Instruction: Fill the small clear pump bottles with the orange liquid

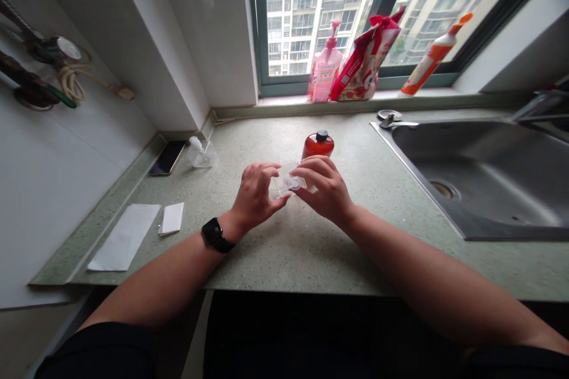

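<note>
My left hand (258,194) grips the left end of a small clear plastic bottle (281,185), thumb below and fingers above. At the bottle's right end, the fingertips of my right hand (326,186) close around a whitish translucent part, which they partly cover. The bottle lies tilted on its side above the counter. Just behind my right hand stands a red-amber bottle (318,145) with a black cap, its lower part hidden by the fingers.
On the left of the counter (284,249) are a clear bottle with a white top (201,153), a phone (168,158), a white sheet (127,237) and a folded white paper (171,218). A steel sink (489,172) is at right. A pink pump bottle (326,68) stands on the sill.
</note>
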Demonstrator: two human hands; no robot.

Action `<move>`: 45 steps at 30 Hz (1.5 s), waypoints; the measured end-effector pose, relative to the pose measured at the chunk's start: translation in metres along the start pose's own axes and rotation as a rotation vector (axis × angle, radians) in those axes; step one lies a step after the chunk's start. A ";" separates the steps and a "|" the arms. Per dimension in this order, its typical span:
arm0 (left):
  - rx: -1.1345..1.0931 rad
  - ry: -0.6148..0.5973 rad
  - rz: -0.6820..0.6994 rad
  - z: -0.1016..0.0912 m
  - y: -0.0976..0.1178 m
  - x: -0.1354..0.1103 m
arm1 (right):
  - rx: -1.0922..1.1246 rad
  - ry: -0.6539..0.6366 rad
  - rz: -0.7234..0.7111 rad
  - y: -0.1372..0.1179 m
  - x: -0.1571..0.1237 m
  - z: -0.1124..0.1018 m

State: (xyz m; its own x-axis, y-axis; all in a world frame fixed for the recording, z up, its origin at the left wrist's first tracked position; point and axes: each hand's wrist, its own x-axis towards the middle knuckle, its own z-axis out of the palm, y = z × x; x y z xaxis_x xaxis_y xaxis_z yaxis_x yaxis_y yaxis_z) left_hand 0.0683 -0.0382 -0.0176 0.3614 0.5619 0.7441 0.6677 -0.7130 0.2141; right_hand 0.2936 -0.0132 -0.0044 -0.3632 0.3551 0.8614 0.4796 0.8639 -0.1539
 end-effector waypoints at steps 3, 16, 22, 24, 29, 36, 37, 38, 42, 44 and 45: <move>0.005 -0.004 -0.005 -0.001 -0.002 0.000 | 0.027 -0.044 -0.030 0.001 0.000 0.000; 0.030 -0.026 -0.035 -0.001 -0.001 0.000 | 0.078 -0.053 0.107 -0.001 -0.006 0.002; 0.048 -0.023 -0.035 -0.001 -0.002 0.001 | 0.099 -0.031 0.133 0.002 -0.008 0.004; 0.048 -0.029 -0.030 -0.001 -0.002 0.001 | 0.089 -0.022 0.144 0.002 -0.008 0.005; 0.043 -0.038 -0.050 -0.001 -0.003 0.000 | 0.111 -0.074 0.135 0.001 -0.007 0.006; 0.043 -0.050 -0.057 0.002 -0.003 -0.001 | 0.097 -0.062 0.174 0.003 -0.006 0.007; 0.040 -0.053 -0.070 0.002 -0.004 -0.001 | 0.104 -0.078 0.171 0.002 -0.006 0.006; 0.036 -0.051 -0.086 0.003 -0.005 -0.001 | 0.115 -0.091 0.164 0.002 -0.007 0.006; 0.021 -0.018 -0.169 0.001 -0.015 -0.001 | 0.137 -0.094 0.169 0.006 -0.007 -0.001; 0.000 0.001 -0.221 -0.001 -0.023 -0.001 | 0.108 -0.045 0.191 0.011 -0.006 -0.006; -0.017 0.011 -0.250 -0.003 -0.028 -0.001 | 0.085 -0.007 0.204 0.014 -0.005 -0.009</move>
State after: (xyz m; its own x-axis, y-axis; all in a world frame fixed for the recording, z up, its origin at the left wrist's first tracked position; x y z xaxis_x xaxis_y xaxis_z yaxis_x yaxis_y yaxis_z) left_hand 0.0471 -0.0195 -0.0224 0.1795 0.7171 0.6735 0.7245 -0.5595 0.4026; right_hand 0.3091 -0.0060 -0.0066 -0.2717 0.5277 0.8048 0.4748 0.8009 -0.3648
